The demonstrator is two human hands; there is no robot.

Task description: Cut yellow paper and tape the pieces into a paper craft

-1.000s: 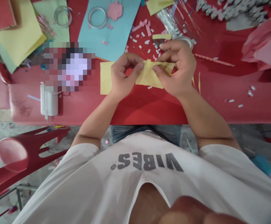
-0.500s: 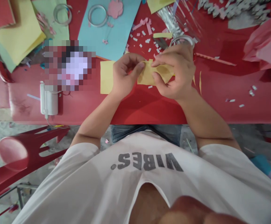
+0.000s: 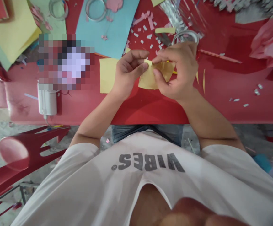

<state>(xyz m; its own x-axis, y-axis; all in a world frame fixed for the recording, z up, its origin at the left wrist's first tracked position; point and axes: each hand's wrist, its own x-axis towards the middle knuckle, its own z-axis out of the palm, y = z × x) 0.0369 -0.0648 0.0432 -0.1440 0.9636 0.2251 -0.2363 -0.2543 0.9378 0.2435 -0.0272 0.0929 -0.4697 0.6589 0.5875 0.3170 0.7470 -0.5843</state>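
While pinching the folded yellow paper (image 3: 153, 76) at frame centre, above the red table (image 3: 146, 110), between the thumb and fingertips of the left hand (image 3: 129, 70) and right hand (image 3: 177, 69), keep pressure light and even. Crease slowly, edges matched.

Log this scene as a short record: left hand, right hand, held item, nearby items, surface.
Left hand: left hand, thumb pressing the paper's edge
Right hand: right hand, fingers pinching the paper
Held item: folded yellow paper
Nearby items: flat yellow sheet, tape roll, blue sheet
Surface: red table
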